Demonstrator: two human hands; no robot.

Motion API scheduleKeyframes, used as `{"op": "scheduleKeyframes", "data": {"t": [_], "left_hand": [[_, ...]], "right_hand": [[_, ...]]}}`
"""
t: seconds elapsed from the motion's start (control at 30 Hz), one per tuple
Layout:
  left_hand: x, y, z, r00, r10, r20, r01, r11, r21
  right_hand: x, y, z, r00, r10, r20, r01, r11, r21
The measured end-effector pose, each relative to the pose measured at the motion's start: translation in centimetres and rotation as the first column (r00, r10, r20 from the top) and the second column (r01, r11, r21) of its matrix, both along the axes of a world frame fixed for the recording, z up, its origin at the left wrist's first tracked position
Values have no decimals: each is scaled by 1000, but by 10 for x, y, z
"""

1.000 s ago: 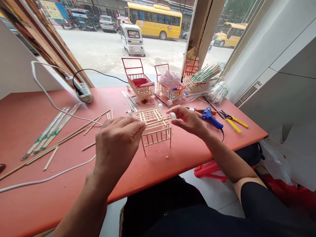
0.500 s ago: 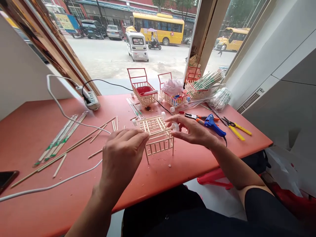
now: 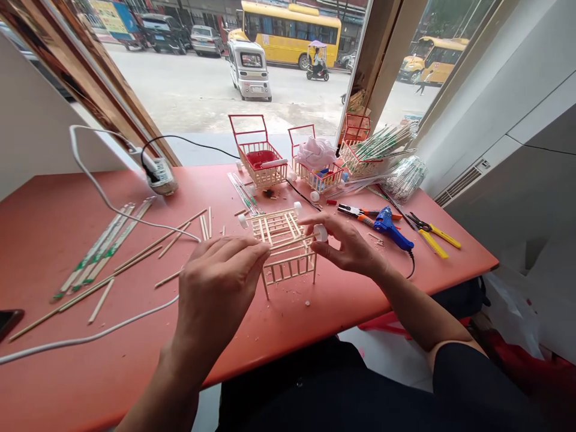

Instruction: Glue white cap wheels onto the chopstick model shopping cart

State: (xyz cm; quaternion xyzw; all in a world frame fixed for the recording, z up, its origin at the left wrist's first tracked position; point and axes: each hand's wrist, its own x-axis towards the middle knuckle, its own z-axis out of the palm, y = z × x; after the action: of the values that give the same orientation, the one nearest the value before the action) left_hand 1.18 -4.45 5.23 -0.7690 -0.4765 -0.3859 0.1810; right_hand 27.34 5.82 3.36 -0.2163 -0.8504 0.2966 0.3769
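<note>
Before me a small frame of wooden sticks (image 3: 291,264) stands on the table, its slatted face turned up. A thin wooden stick (image 3: 294,242) lies across its near end, with a white bottle cap (image 3: 320,233) on the right tip. My left hand (image 3: 222,270) is closed in a pinch at the stick's left end; the fingers hide that tip. My right hand (image 3: 348,243) has its thumb and index finger about the bottle cap. Two more white caps, a left one (image 3: 243,221) and a right one (image 3: 297,207), sit at the frame's far corners.
Behind are finished stick carts (image 3: 263,159) with red handles. At right lie pliers (image 3: 360,213), a blue glue gun (image 3: 389,228) and yellow-handled cutters (image 3: 434,234). Loose sticks (image 3: 135,258), packed chopsticks (image 3: 105,246) and a white cable (image 3: 90,342) spread over the left side.
My right thumb and fingers have closed in nearer to the bottle cap. My left hand keeps its pinch. The whole view has shifted slightly.
</note>
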Motion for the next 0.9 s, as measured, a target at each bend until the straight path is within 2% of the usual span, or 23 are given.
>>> {"op": "scheduleKeyframes", "data": {"t": [0.47,0.67,0.9], "left_hand": [[-3,-1,0,1000,-20,18,20,1000,-12],[-3,-1,-1,999,-7,46,9,999,-43],[-3,-3,0,998,14,64,-6,993,-117]], "right_hand": [[-1,-2,-6,999,-40,-15,42,984,173],[8,2,-13,994,-107,0,106,986,129],[8,1,-13,991,-135,3,135,990,45]]}}
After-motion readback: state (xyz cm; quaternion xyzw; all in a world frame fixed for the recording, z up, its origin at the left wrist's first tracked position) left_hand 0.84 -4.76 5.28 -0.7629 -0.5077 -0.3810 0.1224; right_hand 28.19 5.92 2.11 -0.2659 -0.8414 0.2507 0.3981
